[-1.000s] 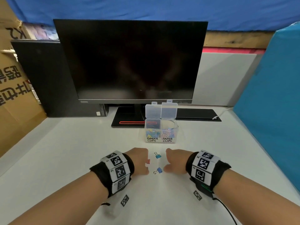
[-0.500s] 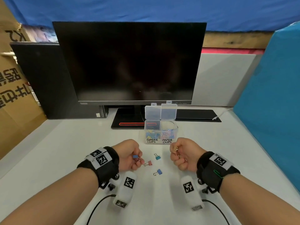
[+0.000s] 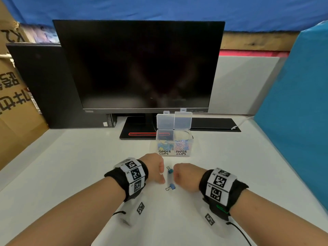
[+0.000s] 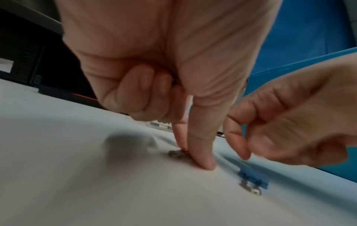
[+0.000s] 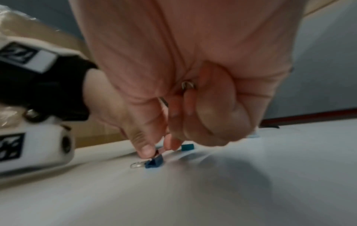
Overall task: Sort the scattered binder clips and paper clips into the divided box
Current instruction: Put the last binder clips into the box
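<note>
The clear divided box (image 3: 173, 154), lids up, is labelled BINDER CLIPS on the left and PAPER CLIPS on the right, and both halves hold clips. Two blue binder clips lie between my hands, the far one (image 3: 170, 170) and the near one (image 3: 171, 186). My left hand (image 3: 160, 174) is palm down; its curled fingers hold a dark clip (image 4: 174, 81), while its thumb and forefinger pinch a small clip (image 4: 175, 152) on the table. My right hand (image 3: 178, 174) keeps wire-handled clips (image 5: 187, 85) in its curled fingers. Its thumb and forefinger (image 5: 159, 149) touch the near blue clip (image 5: 154, 162).
A dark monitor (image 3: 142, 68) on a black stand (image 3: 138, 134) rises just behind the box. A blue panel (image 3: 298, 121) bounds the white table (image 3: 71, 166) on the right, and cardboard boxes (image 3: 14, 107) stand on the left.
Both hands have turned palm down and dropped from a raised position onto the table beside the blue clips. The red clip seen before is now hidden under my left hand.
</note>
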### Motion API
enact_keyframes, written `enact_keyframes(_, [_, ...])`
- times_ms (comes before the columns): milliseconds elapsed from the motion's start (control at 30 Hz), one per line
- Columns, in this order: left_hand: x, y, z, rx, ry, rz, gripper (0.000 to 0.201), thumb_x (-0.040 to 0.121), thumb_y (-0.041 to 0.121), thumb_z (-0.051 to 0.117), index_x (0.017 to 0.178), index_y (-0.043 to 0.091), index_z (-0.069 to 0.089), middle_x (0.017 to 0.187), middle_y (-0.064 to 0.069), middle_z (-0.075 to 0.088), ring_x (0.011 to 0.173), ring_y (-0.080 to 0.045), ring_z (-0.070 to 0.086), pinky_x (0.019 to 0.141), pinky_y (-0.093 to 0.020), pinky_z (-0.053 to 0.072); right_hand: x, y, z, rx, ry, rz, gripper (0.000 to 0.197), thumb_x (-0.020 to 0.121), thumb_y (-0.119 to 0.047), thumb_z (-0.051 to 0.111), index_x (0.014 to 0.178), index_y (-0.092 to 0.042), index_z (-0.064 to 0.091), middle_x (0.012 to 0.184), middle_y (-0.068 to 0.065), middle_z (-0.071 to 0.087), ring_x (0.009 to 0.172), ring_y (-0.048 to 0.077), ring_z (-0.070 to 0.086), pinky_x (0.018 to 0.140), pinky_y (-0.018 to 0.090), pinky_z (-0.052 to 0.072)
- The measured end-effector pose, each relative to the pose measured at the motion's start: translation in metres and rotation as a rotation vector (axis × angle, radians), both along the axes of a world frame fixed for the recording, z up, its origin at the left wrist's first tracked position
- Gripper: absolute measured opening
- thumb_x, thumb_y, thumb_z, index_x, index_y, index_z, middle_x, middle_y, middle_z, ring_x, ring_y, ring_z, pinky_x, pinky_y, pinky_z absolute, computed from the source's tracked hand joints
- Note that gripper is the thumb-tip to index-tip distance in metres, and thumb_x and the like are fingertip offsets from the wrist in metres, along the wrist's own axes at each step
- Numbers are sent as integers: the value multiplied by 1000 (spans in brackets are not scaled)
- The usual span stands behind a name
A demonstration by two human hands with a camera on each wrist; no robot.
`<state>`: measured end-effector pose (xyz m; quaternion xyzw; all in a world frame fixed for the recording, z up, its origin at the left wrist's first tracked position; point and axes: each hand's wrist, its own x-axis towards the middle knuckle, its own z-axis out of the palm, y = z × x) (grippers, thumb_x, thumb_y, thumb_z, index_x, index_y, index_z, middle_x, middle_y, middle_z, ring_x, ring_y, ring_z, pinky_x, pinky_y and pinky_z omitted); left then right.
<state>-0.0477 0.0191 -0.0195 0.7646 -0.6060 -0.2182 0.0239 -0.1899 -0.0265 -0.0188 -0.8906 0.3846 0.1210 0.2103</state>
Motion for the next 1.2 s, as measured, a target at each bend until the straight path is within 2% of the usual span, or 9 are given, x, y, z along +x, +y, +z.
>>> enact_keyframes(67, [-2, -3, -1, 10, -9, -33, 24, 79, 27, 73, 99, 16, 67, 115, -3, 63, 87, -13, 51, 76, -23, 43, 1, 6, -3, -35, 56, 57, 33, 91, -36, 52, 115, -14, 49, 123, 9, 57, 96, 23, 51, 78, 29, 38])
enact_keyframes(133, [-4, -6, -1, -8, -28, -82, 23, 83, 26, 68, 103, 13, 68, 114, -3, 64, 87, -13, 53, 75, -21, 42, 5, 5, -10, -65, 108, 82, 48, 91, -40, 52, 126, -8, 47, 123, 10, 58, 108, 27, 56, 83, 33, 43])
enact_keyframes(300, [-7, -13, -1, -172, -22, -173, 18, 84, 27, 64, 101, 19, 64, 80, 12, 46, 83, -13, 46, 71, -22, 36, 10, -11, -13, -146, 213, 94, 35, 97, -23, 42, 123, -1, 53, 125, 16, 59, 114, 31, 57, 91, 32, 46])
enact_keyframes(533, [-10, -28, -2, -107, -40, -207, 34, 80, 22, 70, 111, 23, 57, 79, 10, 46, 80, -17, 49, 72, -26, 43, -6, -27, 3, -152, 160, 25, 44, 92, -33, 52, 127, -8, 43, 122, 10, 57, 109, 27, 57, 80, 30, 42])
enact_keyframes(700, [-6, -31, -3, -47, 11, -257, 35, 84, 18, 68, 116, 10, 56, 112, -7, 58, 102, -24, 56, 78, -21, 37, -9, -29, 6, -41, 94, 83, 29, 90, -25, 57, 112, -15, 42, 113, 11, 55, 90, 20, 44, 76, 25, 34])
enact_keyframes(833, [-4, -29, -8, -4, 30, -219, 25, 88, 21, 62, 110, 11, 55, 92, 1, 46, 87, -18, 46, 72, -22, 37, -7, -28, 9, -30, 134, 96, 23, 92, -25, 55, 102, -16, 36, 100, 7, 49, 87, 20, 44, 73, 26, 34])
enact_keyframes(933, [-8, -26, -10, 3, -23, -216, 12, 92, 21, 55, 99, 18, 45, 94, 0, 48, 86, -17, 44, 72, -24, 35, -7, -29, 10, -48, 187, 94, 23, 92, -29, 53, 98, -17, 35, 104, 8, 55, 86, 20, 44, 65, 26, 34])
enact_keyframes(1067, [-20, -25, -9, 24, -136, -232, 25, 93, 21, 48, 113, 7, 50, 120, -11, 57, 105, -28, 54, 87, -33, 43, -6, -29, 7, -103, 275, 87, 33, 95, -36, 46, 116, -11, 46, 127, 11, 57, 95, 25, 52, 78, 31, 38])
enact_keyframes(1200, [-28, -21, -8, 53, -273, -224, 35, 93, 27, 46, 122, 7, 45, 120, -13, 56, 108, -30, 57, 78, -35, 42, -5, -22, 3, -123, 306, 44, 45, 99, -34, 36, 130, -2, 45, 129, 13, 57, 117, 29, 56, 88, 31, 42])
